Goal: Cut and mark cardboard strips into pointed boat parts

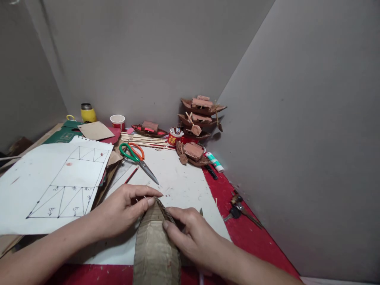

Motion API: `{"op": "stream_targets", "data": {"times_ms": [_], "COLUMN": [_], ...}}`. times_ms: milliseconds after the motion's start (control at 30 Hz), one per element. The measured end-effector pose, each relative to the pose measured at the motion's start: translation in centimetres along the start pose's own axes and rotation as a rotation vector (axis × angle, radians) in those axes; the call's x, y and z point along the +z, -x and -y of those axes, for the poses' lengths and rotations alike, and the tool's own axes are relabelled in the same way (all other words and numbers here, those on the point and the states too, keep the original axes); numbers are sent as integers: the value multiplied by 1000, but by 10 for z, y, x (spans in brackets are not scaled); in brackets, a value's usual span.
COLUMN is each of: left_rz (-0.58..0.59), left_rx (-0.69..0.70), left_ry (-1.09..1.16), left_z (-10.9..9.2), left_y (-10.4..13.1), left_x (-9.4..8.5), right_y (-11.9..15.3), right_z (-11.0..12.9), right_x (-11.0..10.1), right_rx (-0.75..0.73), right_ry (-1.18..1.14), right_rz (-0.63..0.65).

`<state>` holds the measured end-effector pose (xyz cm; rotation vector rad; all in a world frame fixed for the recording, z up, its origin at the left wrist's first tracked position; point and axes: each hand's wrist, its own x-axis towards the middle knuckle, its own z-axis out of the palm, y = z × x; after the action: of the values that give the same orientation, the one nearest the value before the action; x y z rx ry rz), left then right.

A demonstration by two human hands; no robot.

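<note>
A long strip of brown corrugated cardboard point(156, 245), creased across its width, runs from the bottom edge up to both hands. My left hand point(130, 206) pinches its far tip between thumb and fingers. On the right edge, near that same end, my right hand point(190, 233) grips the cardboard with thumb on top. The board's fluted edge shows between the two hands. Beyond my left hand lie scissors point(141, 160) with one green and one orange handle, and a red pencil point(131, 175). White paper point(175, 174) is spread underneath.
Paper with line drawings point(77, 174) lies left. Small brown model boats point(204, 105) are stacked at the back right, beside a cup point(175, 136) of brushes. Thin wooden sticks point(145, 139), a yellow container point(88, 113), a glue tube point(215, 162) and keys point(236, 209) surround the paper. Grey walls enclose the table.
</note>
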<state>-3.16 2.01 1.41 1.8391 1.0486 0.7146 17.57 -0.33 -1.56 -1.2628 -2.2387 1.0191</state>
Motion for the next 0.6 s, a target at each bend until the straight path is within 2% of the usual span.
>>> {"op": "stream_targets", "data": {"times_ms": [100, 300, 600], "left_rz": [39, -22, 21], "left_rx": [16, 43, 18], "left_ry": [31, 56, 130], "left_z": [-1, 5, 10], "left_y": [-1, -2, -6], "left_x": [1, 3, 1], "right_y": [0, -2, -2], "right_z": [-3, -3, -3], "right_x": [2, 4, 2], "right_rx": [15, 2, 3], "right_ry": [-14, -70, -118], "right_rz": [-4, -10, 3]}}
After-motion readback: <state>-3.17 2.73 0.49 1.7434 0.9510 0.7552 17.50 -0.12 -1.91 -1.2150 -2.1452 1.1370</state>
